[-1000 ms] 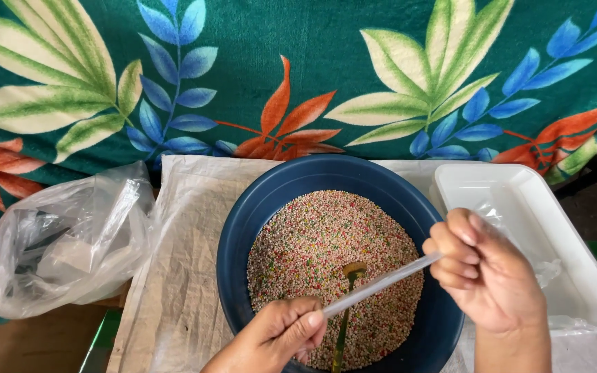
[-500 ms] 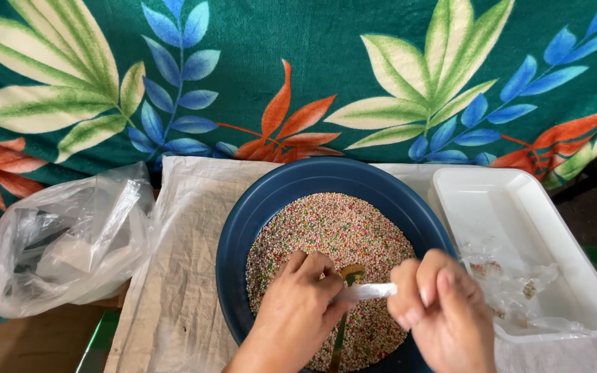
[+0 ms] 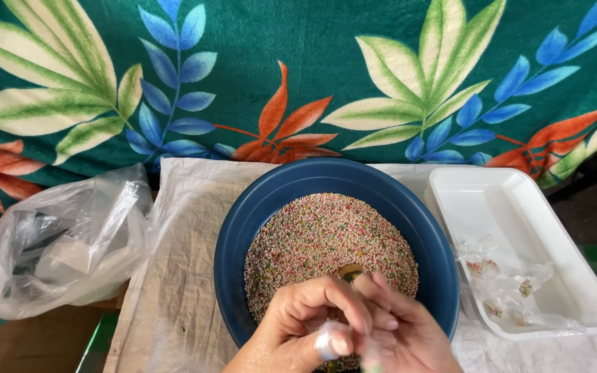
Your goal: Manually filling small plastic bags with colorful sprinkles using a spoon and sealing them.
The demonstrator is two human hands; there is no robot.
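Pinching a small clear packet [image 3: 326,340] between them, the left hand [image 3: 297,324] and right hand [image 3: 403,330] met over the near edge of the blue bowl [image 3: 243,228] of coloured beads [image 3: 319,231]. Beyond stood a white tray [image 3: 554,242], a plastic bag [image 3: 63,242] and a leaf-patterned cloth [image 3: 298,69].

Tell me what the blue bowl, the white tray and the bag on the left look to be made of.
Blue bowl: likely plastic, smooth with a dull sheen on its rim. White tray: probably thin plastic or foam, matte, with rounded moulded corners. Bag: thin clear plastic film, crinkled and glossy, its contents showing through.
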